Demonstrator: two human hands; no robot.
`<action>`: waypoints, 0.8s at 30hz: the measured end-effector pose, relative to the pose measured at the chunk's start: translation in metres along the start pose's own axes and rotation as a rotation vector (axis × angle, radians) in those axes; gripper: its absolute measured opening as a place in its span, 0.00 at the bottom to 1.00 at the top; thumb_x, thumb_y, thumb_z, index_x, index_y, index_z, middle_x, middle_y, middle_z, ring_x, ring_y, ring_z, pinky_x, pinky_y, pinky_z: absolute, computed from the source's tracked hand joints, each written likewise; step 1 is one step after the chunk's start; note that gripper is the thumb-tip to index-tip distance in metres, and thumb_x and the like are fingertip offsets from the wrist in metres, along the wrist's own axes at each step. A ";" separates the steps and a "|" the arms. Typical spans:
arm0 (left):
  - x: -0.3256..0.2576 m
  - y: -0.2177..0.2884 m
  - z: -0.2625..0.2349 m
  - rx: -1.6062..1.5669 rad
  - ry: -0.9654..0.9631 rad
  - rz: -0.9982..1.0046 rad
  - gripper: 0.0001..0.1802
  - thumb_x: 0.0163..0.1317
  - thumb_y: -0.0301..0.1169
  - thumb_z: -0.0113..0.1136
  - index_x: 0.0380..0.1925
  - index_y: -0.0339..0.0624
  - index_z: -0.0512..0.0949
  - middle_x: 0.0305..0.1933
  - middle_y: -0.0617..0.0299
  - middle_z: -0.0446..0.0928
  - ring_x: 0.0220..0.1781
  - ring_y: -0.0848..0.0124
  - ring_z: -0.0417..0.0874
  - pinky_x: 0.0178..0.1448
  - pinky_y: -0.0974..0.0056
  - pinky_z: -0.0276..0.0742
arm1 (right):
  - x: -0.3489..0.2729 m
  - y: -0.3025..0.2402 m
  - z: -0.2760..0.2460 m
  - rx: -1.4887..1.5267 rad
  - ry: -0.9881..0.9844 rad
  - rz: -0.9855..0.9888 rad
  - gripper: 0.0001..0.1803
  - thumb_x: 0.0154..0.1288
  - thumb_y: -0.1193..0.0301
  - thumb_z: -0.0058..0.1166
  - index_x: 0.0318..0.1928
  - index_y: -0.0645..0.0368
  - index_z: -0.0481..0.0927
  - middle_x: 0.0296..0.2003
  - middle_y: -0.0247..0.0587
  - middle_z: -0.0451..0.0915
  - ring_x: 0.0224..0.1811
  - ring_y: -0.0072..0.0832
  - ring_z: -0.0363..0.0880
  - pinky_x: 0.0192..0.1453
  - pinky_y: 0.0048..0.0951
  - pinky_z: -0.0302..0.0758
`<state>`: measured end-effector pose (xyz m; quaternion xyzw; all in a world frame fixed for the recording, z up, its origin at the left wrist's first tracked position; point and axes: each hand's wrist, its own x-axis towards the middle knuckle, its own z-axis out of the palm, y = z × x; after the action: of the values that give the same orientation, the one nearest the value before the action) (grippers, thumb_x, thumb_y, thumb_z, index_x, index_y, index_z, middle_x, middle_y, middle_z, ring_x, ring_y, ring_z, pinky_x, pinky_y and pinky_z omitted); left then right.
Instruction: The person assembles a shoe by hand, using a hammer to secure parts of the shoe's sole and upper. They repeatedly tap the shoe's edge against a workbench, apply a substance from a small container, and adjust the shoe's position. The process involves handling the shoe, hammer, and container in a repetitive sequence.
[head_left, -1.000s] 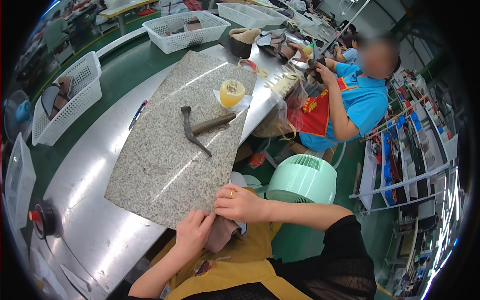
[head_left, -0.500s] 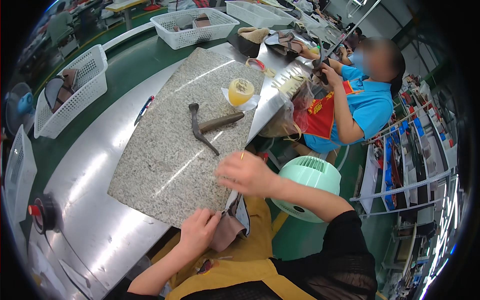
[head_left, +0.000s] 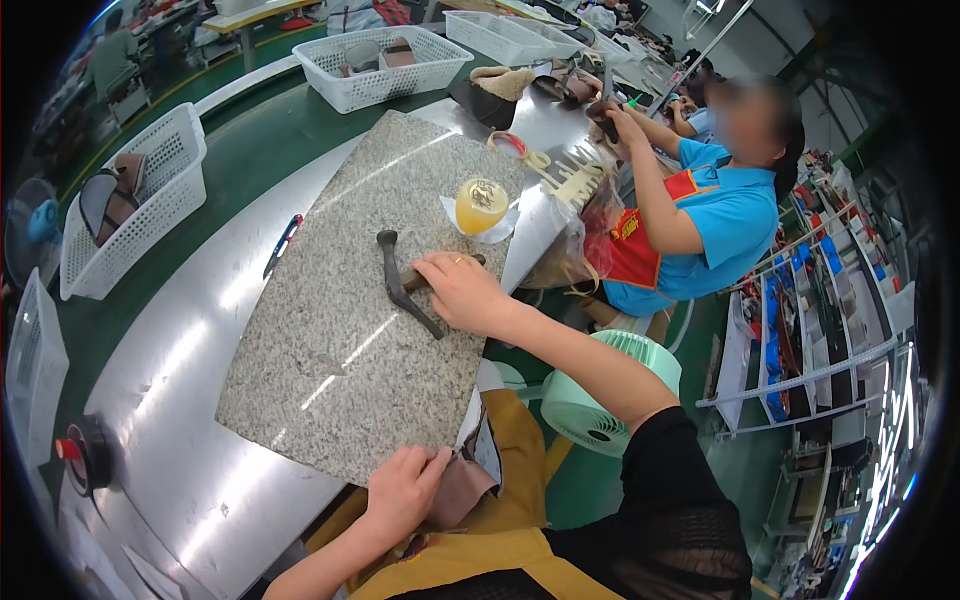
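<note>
Left hand (head_left: pixel 403 490): nearest the viewer, at the lap below the bench edge; its grip is closed on a brown leather piece (head_left: pixel 462 492) resting on the yellow apron.
Bench (head_left: pixel 190 400): shiny metal top running away from the viewer, bordered by a green strip on its far side.
Stone slab (head_left: pixel 330 350): grey speckled granite lying flat on the bench, its near corner just above the left hand.
Right hand (head_left: pixel 462 292): stretched out over the slab's right side, fingers curled down onto the hammer's wooden handle; whether the grip has fully closed on it, I cannot tell.
Hammer (head_left: pixel 402 285): dark metal head lying flat on the slab, touching the right hand.
Yellow jar (head_left: pixel 481 205): on a white sheet, just beyond the hand near the slab's far corner.
Green fan (head_left: pixel 603 405): below the bench, right of the arm.
White baskets (head_left: pixel 385 65): farther off, on the green strip.
Co-worker (head_left: pixel 705 215): seated further along the bench in a blue shirt.
</note>
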<state>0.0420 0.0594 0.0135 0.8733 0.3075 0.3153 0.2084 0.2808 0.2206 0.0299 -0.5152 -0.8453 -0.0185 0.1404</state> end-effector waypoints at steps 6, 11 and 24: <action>0.000 -0.001 0.000 0.009 -0.002 0.022 0.19 0.44 0.24 0.61 0.41 0.48 0.81 0.28 0.67 0.71 0.29 0.67 0.75 0.28 0.65 0.72 | 0.013 -0.007 0.012 0.024 0.138 -0.119 0.23 0.54 0.71 0.55 0.52 0.62 0.72 0.51 0.45 0.72 0.56 0.40 0.70 0.62 0.39 0.65; 0.004 -0.002 -0.005 0.035 -0.033 0.062 0.21 0.43 0.25 0.59 0.42 0.48 0.81 0.29 0.68 0.70 0.28 0.70 0.74 0.27 0.68 0.71 | 0.011 -0.009 0.020 0.027 0.230 -0.113 0.23 0.55 0.71 0.58 0.53 0.61 0.71 0.54 0.42 0.71 0.58 0.39 0.69 0.64 0.40 0.63; 0.004 -0.001 -0.008 0.159 -0.159 0.145 0.22 0.47 0.29 0.55 0.47 0.46 0.78 0.31 0.66 0.68 0.32 0.70 0.73 0.25 0.69 0.71 | 0.014 -0.008 0.014 0.003 0.098 -0.093 0.21 0.58 0.70 0.57 0.53 0.59 0.71 0.53 0.42 0.72 0.57 0.39 0.70 0.59 0.38 0.69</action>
<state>0.0386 0.0647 0.0205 0.9292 0.2500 0.2341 0.1388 0.2651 0.2313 0.0208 -0.4736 -0.8604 -0.0490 0.1815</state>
